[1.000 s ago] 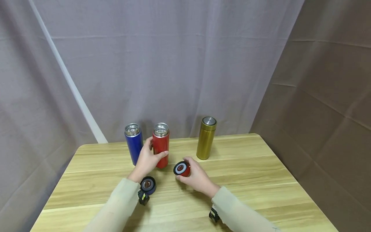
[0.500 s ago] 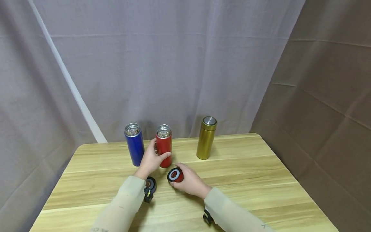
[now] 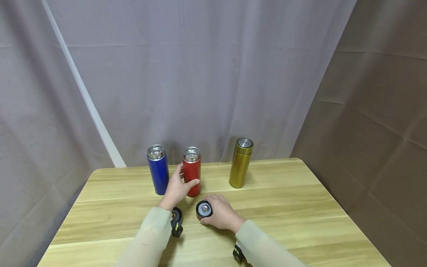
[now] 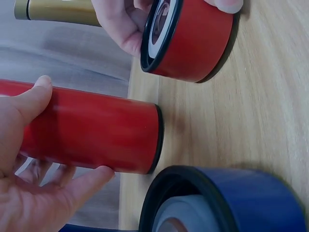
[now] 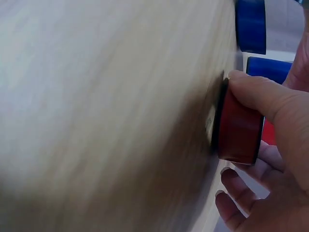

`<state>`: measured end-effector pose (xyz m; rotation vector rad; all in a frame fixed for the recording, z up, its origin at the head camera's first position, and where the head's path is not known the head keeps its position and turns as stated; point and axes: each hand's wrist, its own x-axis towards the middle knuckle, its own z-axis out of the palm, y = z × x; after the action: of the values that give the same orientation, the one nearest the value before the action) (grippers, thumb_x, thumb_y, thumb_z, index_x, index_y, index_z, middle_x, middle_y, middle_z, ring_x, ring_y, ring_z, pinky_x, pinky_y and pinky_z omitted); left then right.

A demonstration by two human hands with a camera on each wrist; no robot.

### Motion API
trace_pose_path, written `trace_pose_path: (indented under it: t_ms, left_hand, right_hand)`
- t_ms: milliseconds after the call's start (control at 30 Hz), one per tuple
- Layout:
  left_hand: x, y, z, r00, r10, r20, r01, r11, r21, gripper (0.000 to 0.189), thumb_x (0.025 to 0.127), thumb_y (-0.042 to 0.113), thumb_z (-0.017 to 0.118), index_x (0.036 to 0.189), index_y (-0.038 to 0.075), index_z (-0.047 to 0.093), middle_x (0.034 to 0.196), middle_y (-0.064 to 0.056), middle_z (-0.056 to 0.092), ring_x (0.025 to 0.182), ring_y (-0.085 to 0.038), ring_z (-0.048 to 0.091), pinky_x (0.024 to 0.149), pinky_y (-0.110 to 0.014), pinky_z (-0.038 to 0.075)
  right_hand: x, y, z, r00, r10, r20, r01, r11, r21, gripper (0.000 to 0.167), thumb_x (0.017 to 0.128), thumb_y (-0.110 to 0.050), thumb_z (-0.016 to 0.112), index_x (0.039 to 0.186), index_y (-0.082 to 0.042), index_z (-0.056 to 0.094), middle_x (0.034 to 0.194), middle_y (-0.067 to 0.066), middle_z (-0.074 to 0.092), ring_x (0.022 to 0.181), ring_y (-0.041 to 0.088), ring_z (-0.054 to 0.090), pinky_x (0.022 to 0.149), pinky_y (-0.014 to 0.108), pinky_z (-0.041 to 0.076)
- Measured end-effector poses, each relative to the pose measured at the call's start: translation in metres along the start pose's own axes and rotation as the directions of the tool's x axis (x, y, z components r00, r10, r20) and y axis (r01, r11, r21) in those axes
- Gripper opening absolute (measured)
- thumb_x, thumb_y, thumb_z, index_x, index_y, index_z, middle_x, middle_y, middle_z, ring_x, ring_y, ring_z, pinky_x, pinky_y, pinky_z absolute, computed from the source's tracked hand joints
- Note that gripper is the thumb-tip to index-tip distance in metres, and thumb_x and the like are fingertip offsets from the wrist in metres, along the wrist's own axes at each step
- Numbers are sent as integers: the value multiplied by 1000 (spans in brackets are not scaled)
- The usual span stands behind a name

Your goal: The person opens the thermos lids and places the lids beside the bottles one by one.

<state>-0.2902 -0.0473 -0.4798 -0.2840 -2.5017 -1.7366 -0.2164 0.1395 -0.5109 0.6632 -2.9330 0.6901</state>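
My left hand (image 3: pixel 176 189) grips a red thermos flask (image 3: pixel 192 171) from its left side, thumb across the front and fingers behind. The flask stands upright on the table, its steel mouth uncovered. In front of it, my right hand (image 3: pixel 221 214) holds the red lid (image 4: pixel 203 43) by its sides, inner face up, low at the tabletop. The right wrist view shows thumb and fingers on either side of this lid (image 5: pixel 240 128). Partly hidden by the left wrist, a blue lid (image 4: pixel 256 198) lies inner side up on the table.
A blue thermos flask (image 3: pixel 158 174) without a lid stands left of the red one. Farther right is a gold flask (image 3: pixel 239 167) with its lid on. The wooden table (image 3: pixel 300 211) ends at the grey curtain (image 3: pixel 186 85) behind.
The left hand has shifted the red flask slightly right, away from the blue one. My right hand has brought the red lid left and down, turning its inner face from tilted to upward.
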Motion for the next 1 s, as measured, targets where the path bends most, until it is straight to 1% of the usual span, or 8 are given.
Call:
trace_pose_path:
  t_ms: [100,233,367,533,767,900,1000]
  left_hand:
    - [-2,-1,-1,1000,-7,3,7,1000,2,82,79,26,82,144,13,35,137,-15,51,125,-34,50,99,-52,43]
    - [-3,-1,-2,1000,-6,-9,6,1000,-4,82,79,25,82,144,13,35,137,-16,51,125,-34,49,99,-53,42]
    - [-2,-2,1,1000,4,-9,-4,1000,-3,83,79,25,81,145,11,33,137,-17,50,125,-34,49,101,-52,41]
    - [1,-5,4,1000,9,-16,-9,1000,2,86,80,26,81,147,9,31,137,-18,50,125,-34,49,101,-52,41]
    - [7,-7,4,1000,-7,-9,7,1000,28,83,80,29,81,146,14,33,135,-14,52,124,-30,49,101,-51,40]
    - [10,-9,6,1000,-9,-3,9,1000,26,84,79,29,81,146,15,32,136,-15,51,124,-31,49,101,-52,40]
    - [12,-9,7,1000,-4,4,4,1000,21,85,79,29,81,147,15,31,135,-16,51,124,-32,49,101,-53,40]
  right_hand:
    - [-2,-1,1,1000,14,-7,-14,1000,1,66,71,-37,84,124,-7,59,119,3,60,106,24,52,90,46,40]
    - [-2,-2,4,1000,28,-14,-28,1000,5,68,72,-39,83,127,-7,58,119,2,60,107,24,51,91,46,40]
    - [-2,-1,5,999,44,-15,-44,999,-2,69,72,-40,83,127,-8,58,119,1,60,104,23,51,90,44,40]
    - [-2,-1,5,999,43,-11,-44,999,-25,67,72,-40,83,126,-9,58,118,1,59,102,22,51,88,44,41]
    - [-4,-4,4,999,39,-9,-40,999,-28,65,72,-40,83,125,-11,58,116,-1,59,100,20,51,88,42,40]
    - [-6,-5,3,999,41,-12,-41,999,-30,64,72,-40,84,123,-12,59,113,-2,59,98,19,50,87,41,40]
    - [-7,-5,1,999,46,-15,-46,998,-30,65,72,-40,84,124,-12,58,113,-2,59,98,18,50,87,40,41]
